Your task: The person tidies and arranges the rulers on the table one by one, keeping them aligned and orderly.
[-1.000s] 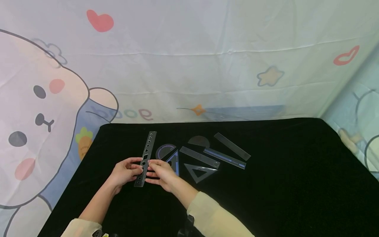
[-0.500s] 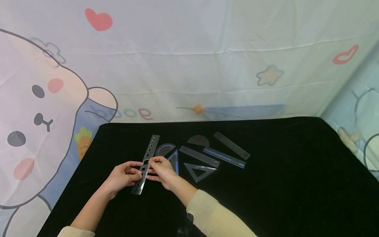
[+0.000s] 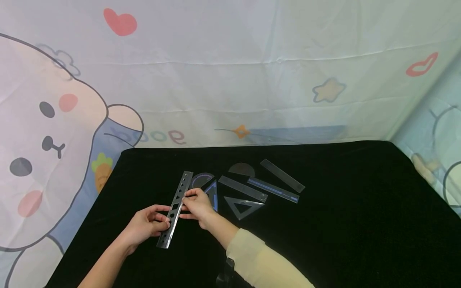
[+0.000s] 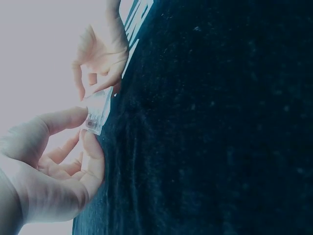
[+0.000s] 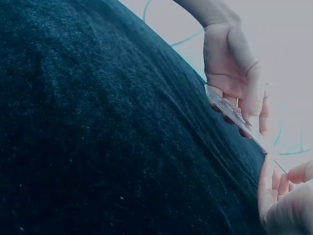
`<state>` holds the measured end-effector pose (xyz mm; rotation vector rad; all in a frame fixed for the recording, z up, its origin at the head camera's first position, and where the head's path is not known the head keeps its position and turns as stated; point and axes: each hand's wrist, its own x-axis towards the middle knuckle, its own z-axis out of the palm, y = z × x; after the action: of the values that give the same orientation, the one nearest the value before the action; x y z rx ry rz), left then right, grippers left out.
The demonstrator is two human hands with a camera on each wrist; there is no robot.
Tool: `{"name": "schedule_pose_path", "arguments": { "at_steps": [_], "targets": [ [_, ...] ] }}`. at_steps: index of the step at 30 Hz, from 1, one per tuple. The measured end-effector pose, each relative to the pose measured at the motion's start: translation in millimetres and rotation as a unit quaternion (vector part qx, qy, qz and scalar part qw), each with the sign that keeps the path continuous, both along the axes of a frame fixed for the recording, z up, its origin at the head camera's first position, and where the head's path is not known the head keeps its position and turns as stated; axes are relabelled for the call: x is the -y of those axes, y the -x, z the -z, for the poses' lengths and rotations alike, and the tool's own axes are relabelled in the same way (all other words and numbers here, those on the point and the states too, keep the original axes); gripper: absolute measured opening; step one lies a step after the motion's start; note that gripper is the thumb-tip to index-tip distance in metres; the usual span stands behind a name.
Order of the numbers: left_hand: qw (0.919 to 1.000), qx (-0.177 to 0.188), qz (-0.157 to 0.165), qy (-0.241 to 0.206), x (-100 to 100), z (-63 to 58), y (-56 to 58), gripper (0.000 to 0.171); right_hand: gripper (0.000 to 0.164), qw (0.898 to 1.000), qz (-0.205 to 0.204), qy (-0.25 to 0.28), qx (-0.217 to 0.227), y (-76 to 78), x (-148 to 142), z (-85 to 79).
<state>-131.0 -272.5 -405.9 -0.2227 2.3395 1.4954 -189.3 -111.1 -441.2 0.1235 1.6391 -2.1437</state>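
A clear stencil ruler [image 3: 174, 213] with cut-out shapes slants between my two hands over the black cloth. My left hand [image 3: 144, 225] pinches its left edge, towards the near end, between thumb and fingers. At the opposite edge, higher up, my right hand [image 3: 199, 207] pinches it too. In the left wrist view, the ruler [image 4: 98, 112] shows foreshortened between thumb and fingertips. The right wrist view catches the ruler [image 5: 234, 115] edge-on. Just right of its far end lies a protractor with purple markings [image 3: 202, 176]; a blue-marked set square [image 3: 215, 196] is partly hidden behind my right hand.
Farther right on the black cloth [image 3: 345, 224] lie a clear set square [image 3: 235, 211], a clear ruler [image 3: 243, 189], a blue-striped ruler [image 3: 273, 191], another clear ruler [image 3: 282, 176] and a plain semicircular protractor [image 3: 241, 169]. A printed curtain [image 3: 230, 88] hangs behind the table.
The stencil ruler has moved nearer to me, its surface now catching more light. My left hand has come down and slightly left with it; the right hand still pinches and has barely shifted.
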Motion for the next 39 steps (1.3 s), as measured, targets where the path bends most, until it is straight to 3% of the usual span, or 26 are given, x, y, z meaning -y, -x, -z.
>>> {"name": "schedule_pose_path", "arguments": {
  "at_steps": [9,19,39],
  "targets": [
    [0.9999,-0.003,-0.012,0.004,5.7,2.3,-7.3,0.041,0.018,1.0,0.003,-0.004,-0.006,-7.1,8.2,1.4],
    [0.9986,-0.007,-0.049,0.017,9.7,4.8,-11.3,0.03,0.018,1.0,0.004,-0.017,-0.017,-15.3,19.3,0.0],
    [0.9966,-0.013,-0.066,0.047,34.8,8.5,-20.3,0.029,0.018,0.996,0.015,-0.081,-0.038,-25.1,50.1,-6.6]
  ]
}}
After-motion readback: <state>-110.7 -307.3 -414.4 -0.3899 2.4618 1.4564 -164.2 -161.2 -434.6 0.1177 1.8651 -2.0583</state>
